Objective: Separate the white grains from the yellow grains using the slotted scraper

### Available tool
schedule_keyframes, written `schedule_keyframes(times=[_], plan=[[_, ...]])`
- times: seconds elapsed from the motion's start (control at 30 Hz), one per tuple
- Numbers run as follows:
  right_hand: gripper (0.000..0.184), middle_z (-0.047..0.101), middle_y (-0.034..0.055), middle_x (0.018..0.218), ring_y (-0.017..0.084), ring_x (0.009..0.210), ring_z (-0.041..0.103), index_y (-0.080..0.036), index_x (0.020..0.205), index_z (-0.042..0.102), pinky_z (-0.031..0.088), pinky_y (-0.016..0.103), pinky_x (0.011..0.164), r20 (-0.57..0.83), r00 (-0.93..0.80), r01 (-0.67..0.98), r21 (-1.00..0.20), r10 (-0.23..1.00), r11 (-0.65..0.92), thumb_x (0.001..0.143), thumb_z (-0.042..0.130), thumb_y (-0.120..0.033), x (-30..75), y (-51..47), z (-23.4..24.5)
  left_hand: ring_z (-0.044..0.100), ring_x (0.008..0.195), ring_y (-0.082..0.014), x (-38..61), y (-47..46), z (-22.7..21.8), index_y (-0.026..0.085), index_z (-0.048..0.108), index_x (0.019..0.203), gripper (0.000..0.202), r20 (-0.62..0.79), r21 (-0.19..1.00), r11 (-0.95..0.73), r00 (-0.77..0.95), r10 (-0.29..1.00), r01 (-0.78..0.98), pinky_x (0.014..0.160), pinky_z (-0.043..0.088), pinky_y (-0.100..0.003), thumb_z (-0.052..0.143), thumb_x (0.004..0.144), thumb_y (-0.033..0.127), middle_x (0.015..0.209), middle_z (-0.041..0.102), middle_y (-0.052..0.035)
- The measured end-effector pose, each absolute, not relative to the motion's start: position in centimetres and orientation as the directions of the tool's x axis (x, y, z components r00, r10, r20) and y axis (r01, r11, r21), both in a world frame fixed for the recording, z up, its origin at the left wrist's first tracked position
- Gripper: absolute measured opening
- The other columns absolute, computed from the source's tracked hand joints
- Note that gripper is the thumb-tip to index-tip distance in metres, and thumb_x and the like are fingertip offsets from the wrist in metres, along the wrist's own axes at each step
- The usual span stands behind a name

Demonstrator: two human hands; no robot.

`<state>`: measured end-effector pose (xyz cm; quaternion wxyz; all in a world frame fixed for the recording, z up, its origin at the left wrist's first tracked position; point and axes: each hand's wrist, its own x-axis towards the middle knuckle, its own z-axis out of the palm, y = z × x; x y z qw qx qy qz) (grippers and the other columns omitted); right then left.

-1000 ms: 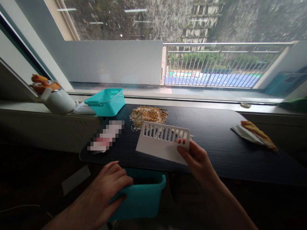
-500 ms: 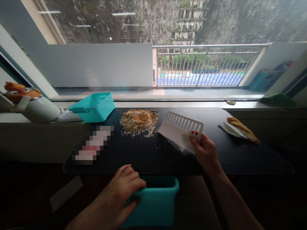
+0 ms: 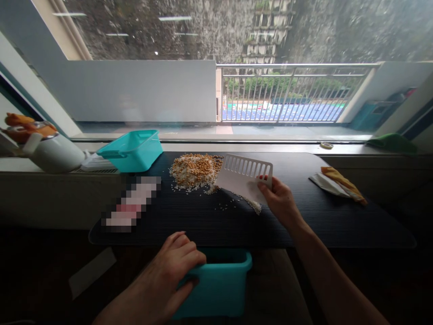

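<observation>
My right hand (image 3: pixel 279 198) is closed on the right end of a white slotted plastic scraper (image 3: pixel 241 178). The scraper stands tilted over the dark table (image 3: pixel 189 221), its left end at the right edge of a pile of soybeans and rice (image 3: pixel 196 169). A small heap of rice grains (image 3: pixel 255 206) lies below the scraper, with a few scattered grains nearby. My left hand (image 3: pixel 181 266) is closed over the left rim of a turquoise bin (image 3: pixel 219 289), held below the table's front edge.
A second turquoise bin (image 3: pixel 142 151) stands at the table's back left. A blurred packet-like patch (image 3: pixel 133 203) lies at the left. A yellow-and-white cloth or pouch (image 3: pixel 338 183) rests at the right. On the sill are a white pot (image 3: pixel 59 153) and a roll of tape (image 3: pixel 326 145).
My right hand has moved the scraper left and slightly away from me, to the edge of the pile. More rice shows below it. The left hand and its bin hold nearly still.
</observation>
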<state>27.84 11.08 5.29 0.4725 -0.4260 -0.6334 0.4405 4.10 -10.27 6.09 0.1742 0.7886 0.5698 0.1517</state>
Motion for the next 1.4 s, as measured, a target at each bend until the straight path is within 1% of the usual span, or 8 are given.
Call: schedule_keyframes(times=[0.27, 0.43, 0.67, 0.87, 0.97, 1.17, 1.27, 1.4], plan=[[0.034, 0.070, 0.0017, 0.079, 0.019, 0.070, 0.064, -0.019, 0.101, 0.067, 0.050, 0.029, 0.063, 0.192, -0.217, 0.068, -0.975, 0.957, 0.211, 0.080, 0.067, -0.045, 28.4, 9.9, 5.2, 0.055, 0.111, -0.0187, 4.3, -10.0, 6.5, 0.030, 0.058, 0.107, 0.042, 0.022, 0.462, -0.273, 0.297, 0.955, 0.844, 0.119, 0.018, -0.045, 0.055, 0.076, 0.002, 0.106, 0.063, 0.0046], [0.035, 0.072, 0.0027, 0.081, 0.021, 0.073, 0.066, -0.020, 0.098, 0.068, 0.052, 0.030, 0.065, 0.147, -0.246, 0.031, -0.987, 0.958, 0.160, 0.076, 0.071, -0.047, 28.9, 8.6, 5.5, 0.054, 0.111, -0.0192, 4.5, -10.1, 6.7, 0.030, 0.058, 0.108, 0.043, 0.020, 0.466, -0.276, 0.302, 0.953, 0.841, 0.119, 0.017, -0.045, 0.054, 0.076, 0.002, 0.107, 0.063, 0.0034], [0.035, 0.073, 0.0011, 0.078, 0.019, 0.072, 0.065, -0.021, 0.095, 0.072, 0.052, 0.029, 0.066, 0.112, -0.069, -0.009, -0.994, 0.991, 0.112, 0.069, 0.078, -0.045, 31.1, 7.1, 5.9, 0.054, 0.108, -0.0193, 4.3, -10.0, 6.7, 0.029, 0.058, 0.105, 0.038, -0.001, 0.481, -0.278, 0.317, 0.948, 0.832, 0.118, 0.016, -0.045, 0.055, 0.077, 0.004, 0.104, 0.062, 0.0033], [0.038, 0.074, 0.0024, 0.083, 0.021, 0.077, 0.066, -0.022, 0.096, 0.073, 0.053, 0.030, 0.070, 0.055, -0.041, -0.008, -0.998, 0.998, 0.055, 0.067, 0.080, -0.046, 33.0, 5.1, 5.8, 0.053, 0.109, -0.0191, 4.5, -9.8, 6.8, 0.028, 0.057, 0.105, 0.036, 0.014, 0.482, -0.288, 0.321, 0.947, 0.828, 0.118, 0.017, -0.043, 0.055, 0.079, 0.004, 0.103, 0.060, 0.0034], [0.037, 0.074, 0.0028, 0.085, 0.022, 0.079, 0.067, -0.022, 0.096, 0.072, 0.054, 0.031, 0.071, 0.078, -0.058, 0.018, -0.997, 0.995, 0.079, 0.069, 0.078, -0.047, 32.6, 4.8, 5.8, 0.052, 0.107, -0.0187, 4.5, -9.7, 6.7, 0.028, 0.056, 0.104, 0.035, -0.003, 0.487, -0.295, 0.339, 0.941, 0.822, 0.117, 0.014, -0.043, 0.054, 0.080, 0.003, 0.102, 0.059, 0.0036], [0.033, 0.071, 0.0021, 0.079, 0.020, 0.073, 0.064, -0.020, 0.095, 0.071, 0.051, 0.029, 0.066, 0.177, -0.088, 0.048, -0.982, 0.980, 0.181, 0.074, 0.073, -0.045, 30.2, 6.2, 5.7, 0.051, 0.107, -0.0161, 4.5, -10.0, 6.7, 0.030, 0.054, 0.105, 0.040, -0.001, 0.497, -0.288, 0.332, 0.943, 0.819, 0.116, 0.008, -0.036, 0.054, 0.078, 0.001, 0.102, 0.058, 0.0065], [0.031, 0.071, 0.0016, 0.077, 0.019, 0.071, 0.064, -0.020, 0.096, 0.070, 0.051, 0.029, 0.065, 0.175, -0.108, 0.067, -0.981, 0.979, 0.183, 0.075, 0.072, -0.044, 29.6, 6.6, 5.9, 0.050, 0.108, -0.0154, 4.4, -10.0, 6.7, 0.031, 0.053, 0.106, 0.042, 0.004, 0.494, -0.291, 0.333, 0.943, 0.819, 0.116, 0.006, -0.034, 0.054, 0.078, 0.000, 0.103, 0.057, 0.0072], [0.029, 0.071, 0.0006, 0.078, 0.018, 0.071, 0.064, -0.021, 0.094, 0.071, 0.050, 0.027, 0.065, 0.153, -0.152, 0.010, -0.988, 0.977, 0.156, 0.074, 0.074, -0.041, 29.6, 6.6, 6.3, 0.049, 0.108, -0.0153, 4.3, -9.9, 6.6, 0.030, 0.053, 0.106, 0.039, 0.013, 0.489, -0.297, 0.334, 0.943, 0.820, 0.115, 0.007, -0.034, 0.053, 0.080, 0.001, 0.101, 0.055, 0.0067]])
